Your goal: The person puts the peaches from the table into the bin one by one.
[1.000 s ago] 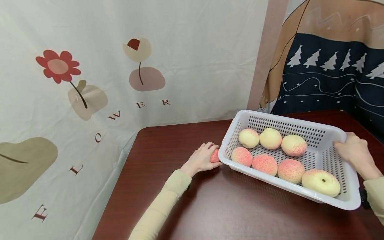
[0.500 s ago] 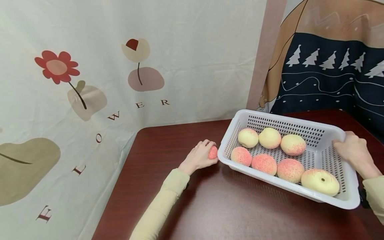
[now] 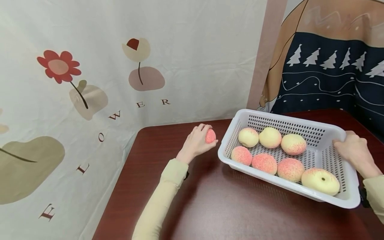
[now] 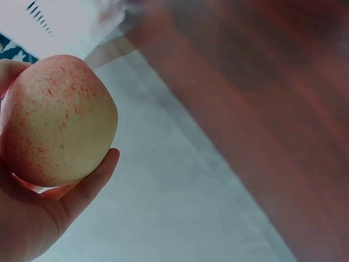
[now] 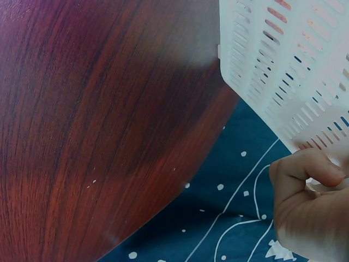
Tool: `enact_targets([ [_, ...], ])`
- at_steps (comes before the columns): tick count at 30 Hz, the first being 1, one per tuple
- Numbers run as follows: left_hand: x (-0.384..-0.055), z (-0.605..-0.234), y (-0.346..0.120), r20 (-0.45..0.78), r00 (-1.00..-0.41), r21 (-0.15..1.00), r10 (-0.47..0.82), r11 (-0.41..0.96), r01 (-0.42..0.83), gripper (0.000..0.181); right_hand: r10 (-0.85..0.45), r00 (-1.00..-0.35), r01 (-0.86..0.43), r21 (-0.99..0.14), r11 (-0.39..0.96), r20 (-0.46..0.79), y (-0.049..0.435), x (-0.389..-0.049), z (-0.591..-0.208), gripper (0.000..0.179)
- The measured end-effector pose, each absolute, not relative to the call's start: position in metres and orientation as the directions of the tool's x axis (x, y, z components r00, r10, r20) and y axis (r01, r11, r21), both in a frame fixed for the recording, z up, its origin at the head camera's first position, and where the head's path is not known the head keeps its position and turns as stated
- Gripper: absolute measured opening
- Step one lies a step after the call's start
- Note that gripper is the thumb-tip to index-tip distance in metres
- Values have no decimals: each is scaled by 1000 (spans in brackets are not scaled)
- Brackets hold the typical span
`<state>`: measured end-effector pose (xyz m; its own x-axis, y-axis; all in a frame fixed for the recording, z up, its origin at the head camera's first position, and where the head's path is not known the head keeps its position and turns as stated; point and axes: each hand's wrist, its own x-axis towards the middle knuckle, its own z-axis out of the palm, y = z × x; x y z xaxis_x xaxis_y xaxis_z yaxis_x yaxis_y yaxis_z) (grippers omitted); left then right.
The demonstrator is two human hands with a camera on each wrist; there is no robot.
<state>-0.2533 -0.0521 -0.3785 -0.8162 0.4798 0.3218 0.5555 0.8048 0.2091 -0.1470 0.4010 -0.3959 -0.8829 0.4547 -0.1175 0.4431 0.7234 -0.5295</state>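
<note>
In the head view my left hand (image 3: 196,141) grips a pink and cream peach (image 3: 210,136), just left of the basket and raised over the table. The left wrist view shows that peach (image 4: 60,120) close up, yellowish with red speckles, between thumb and fingers. My right hand (image 3: 355,151) holds the right end of a white perforated plastic basket (image 3: 330,128). Inside the basket lie several peaches, among them a yellow one (image 3: 320,182) at the near right corner and a pinkish one (image 3: 241,155) at the left. In the right wrist view the fingers (image 5: 311,164) curl at the basket's rim.
The dark red wooden table (image 3: 240,213) stretches in front of and left of the basket. Behind it hangs a pale cloth (image 3: 195,66) with printed flowers and letters, and a dark blue cloth (image 3: 324,86) with white trees hangs at the right.
My left hand has lifted the peach from beside the basket's left end, moving it up and slightly left. My right hand and the basket have stayed nearly still.
</note>
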Motion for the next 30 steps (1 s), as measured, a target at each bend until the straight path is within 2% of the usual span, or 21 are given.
enact_targets([
  [8, -255, -347, -13, 283, -789, 209, 545, 768, 605, 54, 450, -884, 442, -532, 722, -125, 399, -145, -393, 61],
  [14, -250, -332, 26, 255, -751, 137, 609, 746, 651, 57, 443, -889, 432, -531, 729, -114, 398, -144, -392, 61],
  [20, -243, -322, 62, 205, -714, 90, 669, 714, 694, 57, 448, -886, 438, -527, 728, -117, 396, -146, -392, 61],
  [26, -237, -315, 93, 158, -654, 1, 740, 662, 749, 60, 468, -875, 460, -509, 727, -123, 397, -146, -391, 61],
  [30, -232, -312, 110, 99, -657, 25, 747, 658, 753, 61, 474, -871, 470, -509, 722, -131, 396, -146, -391, 61],
])
